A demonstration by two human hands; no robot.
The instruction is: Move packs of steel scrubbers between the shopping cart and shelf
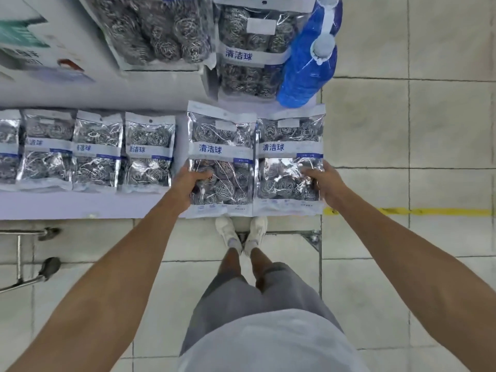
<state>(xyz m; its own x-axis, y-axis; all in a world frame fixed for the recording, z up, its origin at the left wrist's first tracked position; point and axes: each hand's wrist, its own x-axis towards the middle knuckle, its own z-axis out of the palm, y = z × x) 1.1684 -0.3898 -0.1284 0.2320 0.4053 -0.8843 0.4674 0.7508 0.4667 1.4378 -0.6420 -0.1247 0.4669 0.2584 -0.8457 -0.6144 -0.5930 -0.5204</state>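
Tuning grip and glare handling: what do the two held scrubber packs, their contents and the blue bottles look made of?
Left clear rectangular scrubber pack and right clear rectangular scrubber pack: thin glossy plastic film, judging by creases and white glare, with a matte white printed band. Coiled grey scrubber balls: likely steel wire, shiny spiral strands. Blue translucent bottles: probably plastic, white caps; the blue may be the liquid.

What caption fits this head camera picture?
Left hand and right hand each hold a scrubber pack at the shelf edge.
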